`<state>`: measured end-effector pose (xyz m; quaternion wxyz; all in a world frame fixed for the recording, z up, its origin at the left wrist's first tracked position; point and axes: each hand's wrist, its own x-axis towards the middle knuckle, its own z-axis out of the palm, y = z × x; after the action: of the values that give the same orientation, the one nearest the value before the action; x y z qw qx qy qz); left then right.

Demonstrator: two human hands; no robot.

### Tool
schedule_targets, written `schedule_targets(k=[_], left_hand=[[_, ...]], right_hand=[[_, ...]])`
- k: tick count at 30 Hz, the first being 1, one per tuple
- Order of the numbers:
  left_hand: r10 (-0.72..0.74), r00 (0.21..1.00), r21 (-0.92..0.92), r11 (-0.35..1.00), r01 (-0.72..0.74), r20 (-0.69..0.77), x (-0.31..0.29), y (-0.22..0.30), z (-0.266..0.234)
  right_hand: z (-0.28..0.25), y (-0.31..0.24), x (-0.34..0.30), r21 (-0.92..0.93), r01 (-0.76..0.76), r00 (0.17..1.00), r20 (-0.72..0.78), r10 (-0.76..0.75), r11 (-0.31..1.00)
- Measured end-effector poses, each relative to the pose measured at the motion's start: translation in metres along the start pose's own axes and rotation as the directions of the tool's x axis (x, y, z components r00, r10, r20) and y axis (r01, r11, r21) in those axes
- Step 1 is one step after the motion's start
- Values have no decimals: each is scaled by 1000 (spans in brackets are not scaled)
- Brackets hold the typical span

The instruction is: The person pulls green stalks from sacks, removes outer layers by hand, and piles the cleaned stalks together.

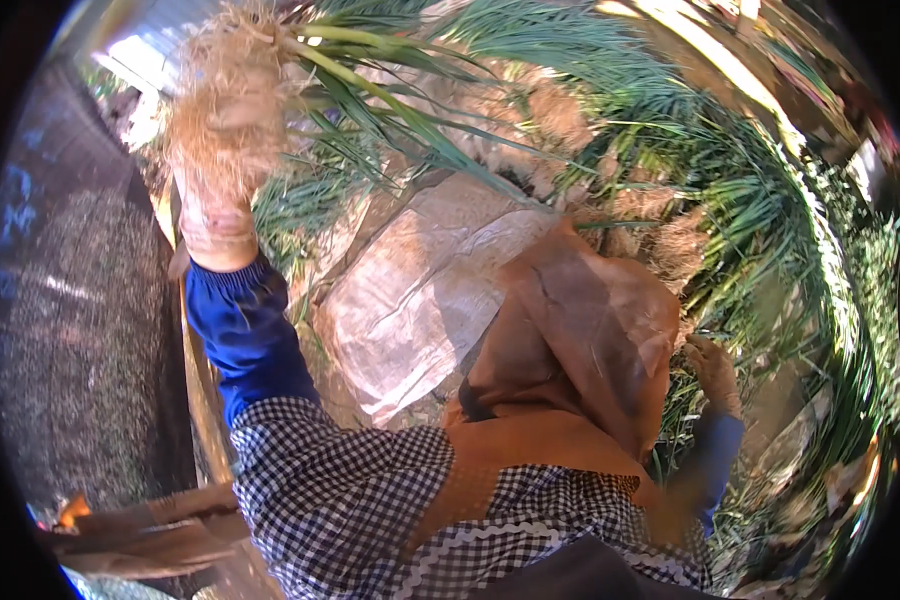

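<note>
Raised at the upper left, my left hand (240, 108) is closed on a bunch of green onions (355, 40). Their tangled, pale roots (225, 40) hide most of the fingers, and the green leaves point to the right. My right hand (712, 370) is low on the right, beside a brown sheet (590, 320) over my lap and close to piled green onions (750, 235). Its fingers look bent, but blur and shadow hide whether they hold anything.
A creased, pale plastic sack (410, 300) lies on the ground ahead of me. More green onions (560, 50) are heaped along the far side and the right. Dark mesh cloth (90, 320) stands at the left, next to a wooden edge (202, 400).
</note>
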<state>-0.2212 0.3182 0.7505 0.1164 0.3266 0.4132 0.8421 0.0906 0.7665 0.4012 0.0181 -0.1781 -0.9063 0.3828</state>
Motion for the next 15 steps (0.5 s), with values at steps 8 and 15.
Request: schedule_targets(k=[8,15], left_hand=[[-204,951,-15,978,206,-231,-102,-17,-182],[-327,564,-217,942,255,-758,-298,-255,-256]], right_hand=[[-7,39,-6,-185,-30,990,131,55,982],[4,81,-42,-211,-293,914,226,338,932]])
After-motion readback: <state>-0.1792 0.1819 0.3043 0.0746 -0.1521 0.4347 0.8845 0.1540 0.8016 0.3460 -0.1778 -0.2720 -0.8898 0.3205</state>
